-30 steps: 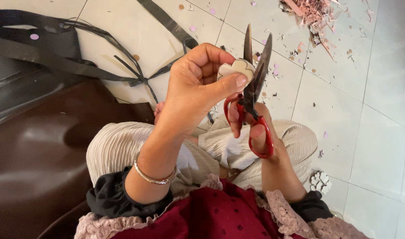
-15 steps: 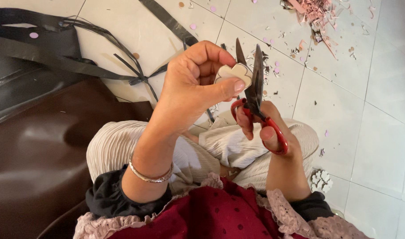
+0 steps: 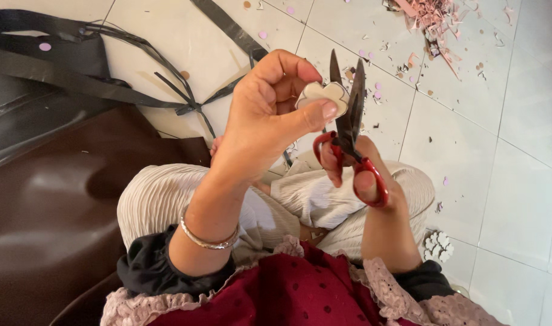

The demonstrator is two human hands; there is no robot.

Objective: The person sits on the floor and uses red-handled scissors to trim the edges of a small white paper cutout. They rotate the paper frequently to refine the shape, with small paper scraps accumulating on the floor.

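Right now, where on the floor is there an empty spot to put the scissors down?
The white tiles at the right, between the pink scrap pile up top and the small white flower cutouts by the knee, look mostly bare. The left is crowded: a brown sheet and black strips cover the floor. Little round dots litter the tiles beyond the scissors.

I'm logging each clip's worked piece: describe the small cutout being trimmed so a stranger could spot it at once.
Start at the left hand, raised over the tiled floor in mid-frame. Pinched between its thumb and fingers sits the cutout, right beside the blades of the red-handled scissors in the right hand. It is cream, with rounded petal-like lobes, and unlike the similar pieces lying by the knee, it is held in the air.
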